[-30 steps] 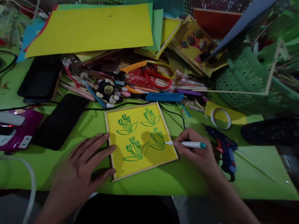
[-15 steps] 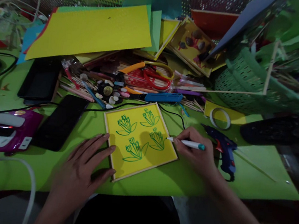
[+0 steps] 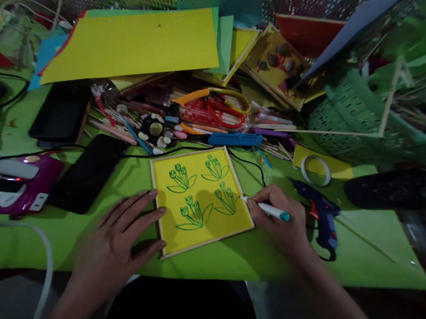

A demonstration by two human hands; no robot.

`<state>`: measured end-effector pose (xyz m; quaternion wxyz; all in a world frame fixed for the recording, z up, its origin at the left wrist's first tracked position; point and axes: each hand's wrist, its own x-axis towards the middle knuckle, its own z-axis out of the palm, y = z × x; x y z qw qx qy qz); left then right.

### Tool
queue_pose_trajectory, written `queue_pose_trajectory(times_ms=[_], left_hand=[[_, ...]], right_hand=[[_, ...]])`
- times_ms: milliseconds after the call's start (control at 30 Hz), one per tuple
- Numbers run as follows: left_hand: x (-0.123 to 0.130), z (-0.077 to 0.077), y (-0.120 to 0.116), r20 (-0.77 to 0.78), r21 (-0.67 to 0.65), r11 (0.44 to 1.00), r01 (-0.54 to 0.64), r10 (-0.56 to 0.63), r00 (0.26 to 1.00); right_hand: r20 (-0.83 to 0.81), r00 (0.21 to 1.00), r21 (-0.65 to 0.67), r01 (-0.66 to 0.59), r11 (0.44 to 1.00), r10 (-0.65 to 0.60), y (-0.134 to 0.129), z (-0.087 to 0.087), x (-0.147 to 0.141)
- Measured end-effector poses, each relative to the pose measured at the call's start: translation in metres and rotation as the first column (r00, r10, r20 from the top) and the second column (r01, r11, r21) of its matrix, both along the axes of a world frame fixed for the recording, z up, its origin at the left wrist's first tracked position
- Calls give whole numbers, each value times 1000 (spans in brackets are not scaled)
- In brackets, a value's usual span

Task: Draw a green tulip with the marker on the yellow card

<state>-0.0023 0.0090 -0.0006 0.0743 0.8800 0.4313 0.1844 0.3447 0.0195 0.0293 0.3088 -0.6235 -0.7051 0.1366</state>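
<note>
A yellow square panel (image 3: 190, 240) with a pale wooden rim lies tilted on the green table. Green flower drawings (image 3: 194, 214) in several clusters cover its face. My left hand (image 3: 120, 236) rests with spread fingers at the panel's left edge, fingertips on the rim. On the other side, my right hand (image 3: 281, 218) grips a white marker (image 3: 269, 209) with a teal end. The marker's tip is at the right cluster, near the panel's right rim.
A blue glue gun (image 3: 323, 216) and a tape roll (image 3: 315, 170) lie right. Behind the panel are scissors (image 3: 223, 107), a blue cutter (image 3: 234, 139) and sticks. A black phone (image 3: 88, 174) and purple power strip (image 3: 39, 186) lie left; a green basket (image 3: 344, 114) stands back right.
The whole view has shifted slightly, moving things a little to the right. My right hand still grips the marker near the same cluster, and my left hand stays on the panel's edge.
</note>
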Motion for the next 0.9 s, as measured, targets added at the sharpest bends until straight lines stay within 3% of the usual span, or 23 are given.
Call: queue_pose_trajectory(times_ms=[500, 900], left_hand=[[1, 0, -1, 46, 1, 1000, -12, 12, 999], [1, -2, -2, 44, -8, 1000, -17, 18, 999]], right_hand=[[141, 988, 129, -83, 988, 64, -1, 1, -3], [66, 990, 62, -129, 990, 125, -6, 6, 2]])
